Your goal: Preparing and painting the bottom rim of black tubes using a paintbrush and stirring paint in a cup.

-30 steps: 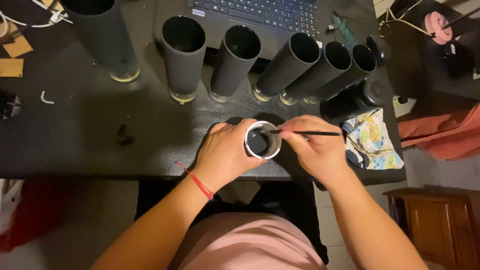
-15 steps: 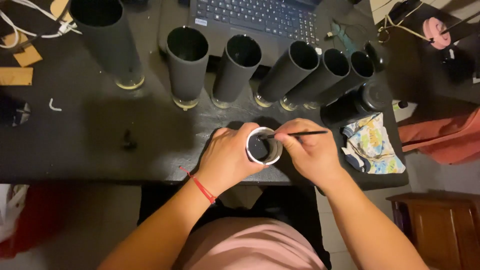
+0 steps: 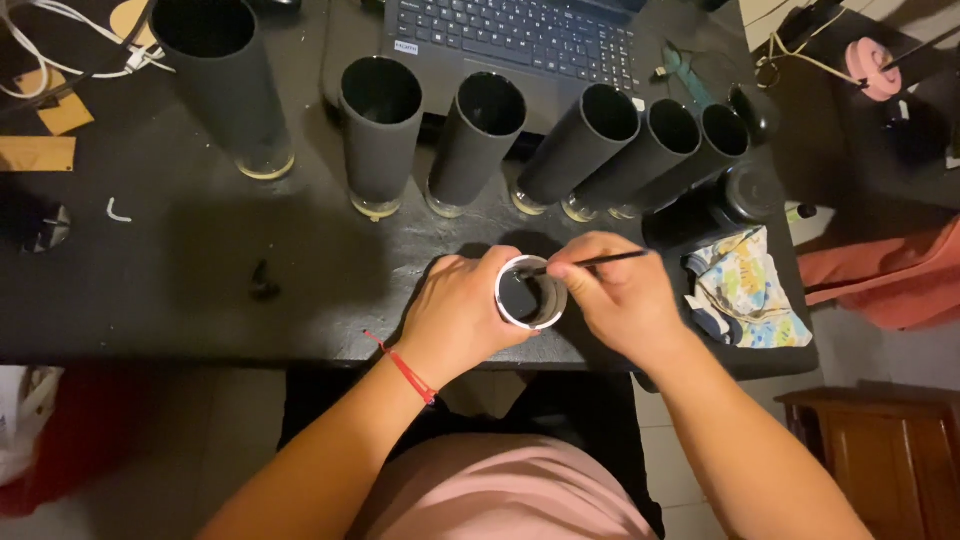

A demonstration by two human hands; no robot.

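At surface [image 3: 200, 300] edge: left hand [image 3: 458, 315] wrapped around tube [image 3: 530, 296]; right hand [image 3: 620, 298] pinching brush [image 3: 600, 261], tip inside.

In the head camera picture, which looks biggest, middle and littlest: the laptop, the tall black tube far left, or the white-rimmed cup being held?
1. Black laptop, though partly cut off.
2. Tall black tube at far left.
3. White-rimmed cup in the left hand, even though nearest the camera.
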